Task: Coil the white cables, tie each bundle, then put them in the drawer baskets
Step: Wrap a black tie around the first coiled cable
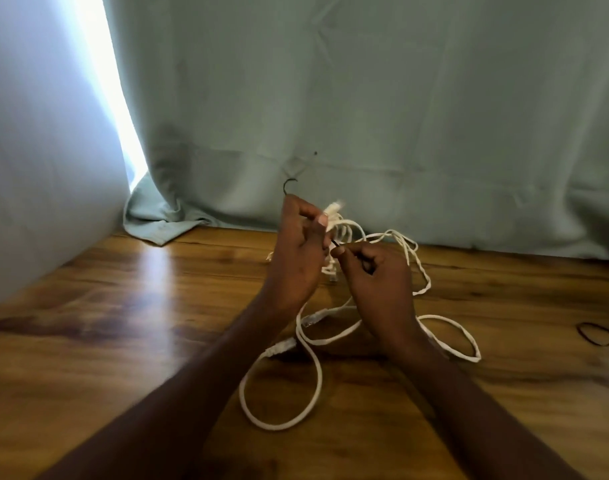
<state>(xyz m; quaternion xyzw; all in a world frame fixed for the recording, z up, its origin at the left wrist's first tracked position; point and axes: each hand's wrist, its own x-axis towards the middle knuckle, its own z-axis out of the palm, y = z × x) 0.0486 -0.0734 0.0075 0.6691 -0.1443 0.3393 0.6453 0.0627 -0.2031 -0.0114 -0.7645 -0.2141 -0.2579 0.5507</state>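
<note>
A coiled bundle of white cable [334, 223] is held above the wooden table [123, 323], near its far edge, gripped by the curled fingers of the left hand [298, 252]. A thin dark tie [289, 185] projects above that hand. The other end of the tie is pinched by the right hand [375, 282] just beside the bundle. Loose cable loops [313, 368] lie on the table beneath both forearms. More dark ties [600, 336] rest at the right edge. A pale green curtain [400, 116] hangs behind.
</note>
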